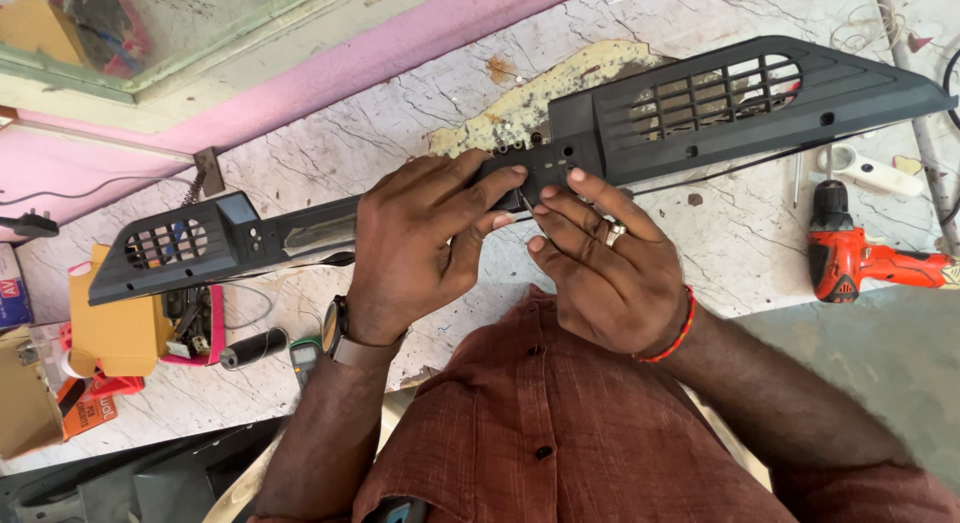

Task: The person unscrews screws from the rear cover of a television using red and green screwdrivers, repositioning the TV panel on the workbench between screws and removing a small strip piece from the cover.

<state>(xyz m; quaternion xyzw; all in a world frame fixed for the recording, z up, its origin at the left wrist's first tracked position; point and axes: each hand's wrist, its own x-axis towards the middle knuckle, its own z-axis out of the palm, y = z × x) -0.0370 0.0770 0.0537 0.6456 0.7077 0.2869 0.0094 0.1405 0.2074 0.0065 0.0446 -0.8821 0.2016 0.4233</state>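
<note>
At the far left edge a yellow cardboard box (115, 328) sits beside a pink-rimmed open tray (205, 328) packed with small dark tools and parts; what each one is cannot be made out. Just right of it a short black cylindrical tool (252, 348) lies on the cracked white marble worktop (380, 133), near the front edge.

Across the worktop, from low at the left to high at the right, runs a long black plastic panel (700, 123) with a grilled vent at each end, a small one on the left and a larger one on the right. Its narrow middle sits just in front of the person's chest.

The left hand (420, 248), with a watch on the wrist, lies over that narrow middle, fingers together and curled across the top, thumb underneath, clamped on the panel. The right hand (605, 263), with a ring and a red thread bracelet, meets it just beside; its fingertips (578, 178) press on the panel's face by a row of small holes, and thumb and forefinger pinch together. Whether they hold anything small cannot be told.

Right of the hands the marble is bare up to a thin black cable under the panel. Farther right lie a white plastic handle (870, 171) and a red and black cordless drill (850, 258), well apart from the hands, near the slab's front edge.
</note>
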